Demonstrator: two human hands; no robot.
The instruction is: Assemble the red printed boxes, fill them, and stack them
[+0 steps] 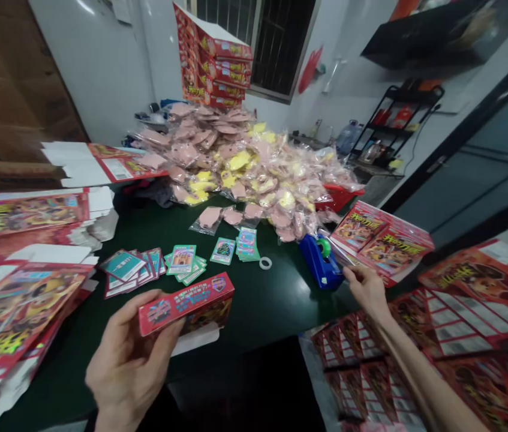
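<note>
Resting in the left hand (130,360), a small red box (186,305) is held at the near middle of the scene, just above the dark green bench (271,306), with the thumb on its near face and the fingers wrapped behind it. A white flap shows under the box's lower edge.

To the right, the right hand (366,288) lies at the near end of a blue tape dispenser (320,261). Its fingers are curled close together against the dispenser, and I cannot tell whether they pinch anything.

Beyond the box, green and pink cards (182,261) are spread in loose fans on the bench, and a small clear ring of tape (265,263) lies just right of them. Farther off rises a wide heap of pink and yellow packets (245,162), with a stack of printed boxes (215,60) behind it at the far wall. Flat red cartons (15,312) are piled on the left side, more flat cartons (460,336) overlap on the right, and two made-up boxes (379,240) sit just beyond the right hand.
</note>
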